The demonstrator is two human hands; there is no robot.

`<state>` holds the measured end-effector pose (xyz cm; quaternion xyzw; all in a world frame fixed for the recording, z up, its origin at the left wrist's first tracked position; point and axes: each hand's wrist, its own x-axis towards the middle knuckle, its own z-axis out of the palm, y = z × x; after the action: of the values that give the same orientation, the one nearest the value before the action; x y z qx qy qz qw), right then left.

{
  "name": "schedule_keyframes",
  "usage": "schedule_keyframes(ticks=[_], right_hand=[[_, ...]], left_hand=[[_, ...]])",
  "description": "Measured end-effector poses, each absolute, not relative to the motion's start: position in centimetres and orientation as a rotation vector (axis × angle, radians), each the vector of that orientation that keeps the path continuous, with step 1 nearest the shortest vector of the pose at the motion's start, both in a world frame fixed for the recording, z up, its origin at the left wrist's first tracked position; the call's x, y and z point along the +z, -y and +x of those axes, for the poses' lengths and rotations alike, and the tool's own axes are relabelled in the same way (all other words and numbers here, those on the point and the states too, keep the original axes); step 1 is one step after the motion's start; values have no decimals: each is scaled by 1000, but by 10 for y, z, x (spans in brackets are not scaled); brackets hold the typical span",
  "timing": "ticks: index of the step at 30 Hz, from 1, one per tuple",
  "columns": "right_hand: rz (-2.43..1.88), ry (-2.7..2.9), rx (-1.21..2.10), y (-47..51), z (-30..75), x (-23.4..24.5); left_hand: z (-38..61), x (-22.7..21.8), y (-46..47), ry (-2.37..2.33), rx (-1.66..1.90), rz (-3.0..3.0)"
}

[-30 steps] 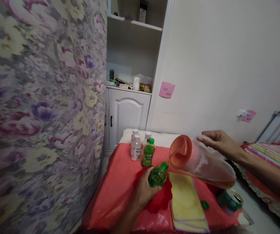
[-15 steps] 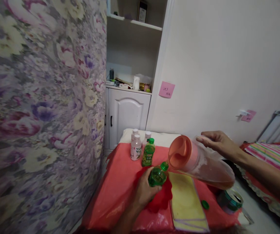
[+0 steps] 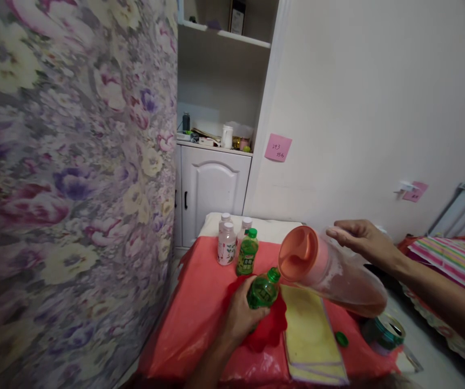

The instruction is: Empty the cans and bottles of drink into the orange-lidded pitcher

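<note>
My left hand (image 3: 243, 310) is wrapped round a green bottle (image 3: 263, 292), its uncapped neck tipped to the right, above a red scalloped dish (image 3: 270, 329). My right hand (image 3: 356, 235) grips a clear pitcher (image 3: 349, 281) by its handle, which the hand mostly hides. The pitcher is tilted far over to the left, with brownish liquid lying along its lower side. Its orange lid (image 3: 298, 254) is right at the bottle's mouth. On the table to the right lies a loose green cap (image 3: 341, 339).
A capped green bottle (image 3: 247, 253) and several white-capped clear bottles (image 3: 227, 246) stand at the back left of the red-covered table (image 3: 191, 319). Yellow cloths (image 3: 309, 329) lie in the middle; an open-topped can (image 3: 385, 332) stands at the right edge. A floral curtain (image 3: 74, 189) hangs left.
The pitcher has shifted very slightly left and its base a little up. Both hands keep their grip, and the bottle stays almost in place.
</note>
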<state>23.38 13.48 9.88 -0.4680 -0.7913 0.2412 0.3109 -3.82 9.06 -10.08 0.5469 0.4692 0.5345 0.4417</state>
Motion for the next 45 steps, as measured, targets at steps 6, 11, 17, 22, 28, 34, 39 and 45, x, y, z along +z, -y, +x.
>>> schedule_keyframes(ticks=[6,11,17,22,28,34,39,45], right_hand=[[-1220,1930,748,-128,233,83],[-1136,1757,836,-135,243,55],[-1043,1489,921,-146,261,14],[-975,1173,941,-140,260,-23],[-897,942,971,-137,261,-66],[-863,800,943,-142,262,-91],[-854,771,924,-144,262,-105],[-873,780,845,-141,268,-123]], left_hand=[[-40,-101,-90,-1175,1328,1349],[-39,-97,-88,-1189,1325,1297],[-41,-99,-92,-1122,1381,1277],[-42,-102,-95,-1109,1385,1278],[-41,-108,-100,-1184,1331,1271],[-42,-111,-107,-1212,1308,1299],[-42,-111,-112,-1253,1318,1286],[-44,-116,-116,-1269,1294,1288]])
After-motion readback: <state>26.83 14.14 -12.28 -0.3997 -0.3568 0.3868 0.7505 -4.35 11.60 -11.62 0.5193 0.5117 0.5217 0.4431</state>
